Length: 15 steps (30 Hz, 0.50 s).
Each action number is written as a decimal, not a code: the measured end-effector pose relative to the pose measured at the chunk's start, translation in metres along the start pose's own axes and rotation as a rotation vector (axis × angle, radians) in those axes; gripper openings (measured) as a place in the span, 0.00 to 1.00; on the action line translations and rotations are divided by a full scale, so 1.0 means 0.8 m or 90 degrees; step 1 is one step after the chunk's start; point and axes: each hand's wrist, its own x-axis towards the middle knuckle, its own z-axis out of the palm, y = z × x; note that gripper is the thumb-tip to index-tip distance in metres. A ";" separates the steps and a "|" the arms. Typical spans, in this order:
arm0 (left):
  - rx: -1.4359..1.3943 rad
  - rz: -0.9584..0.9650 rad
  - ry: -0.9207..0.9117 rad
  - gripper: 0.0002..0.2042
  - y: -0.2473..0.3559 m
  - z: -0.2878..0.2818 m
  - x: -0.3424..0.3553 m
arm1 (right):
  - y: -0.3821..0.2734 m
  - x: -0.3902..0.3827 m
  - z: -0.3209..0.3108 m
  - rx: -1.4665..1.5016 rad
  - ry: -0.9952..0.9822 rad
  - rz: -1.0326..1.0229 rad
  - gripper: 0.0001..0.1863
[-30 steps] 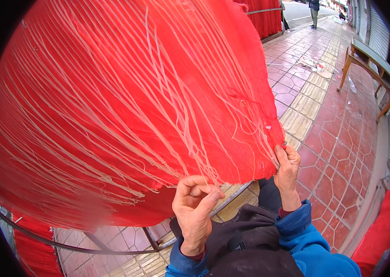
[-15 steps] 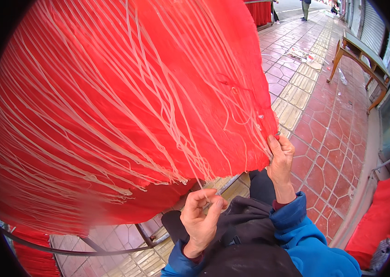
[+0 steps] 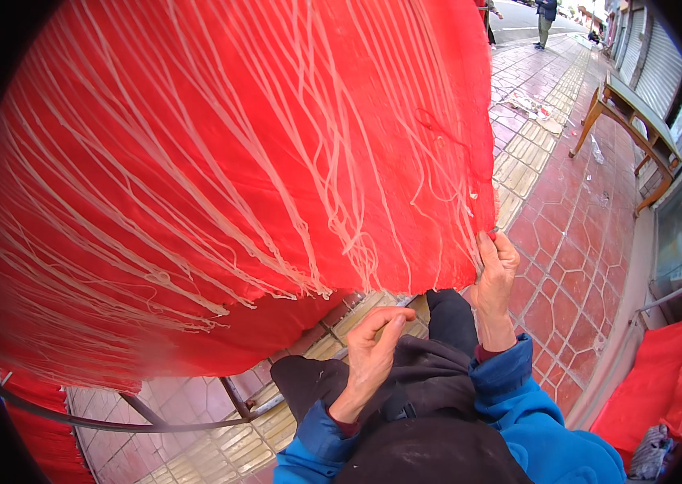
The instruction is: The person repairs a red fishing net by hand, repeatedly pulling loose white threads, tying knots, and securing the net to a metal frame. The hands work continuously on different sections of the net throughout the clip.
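A large sheet of red cloth fills the upper left, overlaid with many long pale strands, some tangled or knotted near the ragged lower edge. My right hand grips the cloth's right corner, thumb and fingers pinched together where several strands converge. Just below the hanging edge, over my dark apron, my left hand is closed in a pinch; whatever is between its fingertips is too small to make out. My sleeves are blue.
A curved metal frame runs under the cloth. A tiled pavement stretches ahead, with a wooden table by shutters at right, litter, and a standing person farther off. Red fringed cloth lies at bottom right.
My left hand has moved down from the cloth's edge, then right; the strand seen between its fingers earlier no longer shows. My right hand still grips the corner. The view has shifted slightly.
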 end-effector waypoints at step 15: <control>0.377 0.464 0.348 0.15 0.054 -0.006 0.076 | 0.000 -0.002 0.000 0.008 -0.004 0.015 0.04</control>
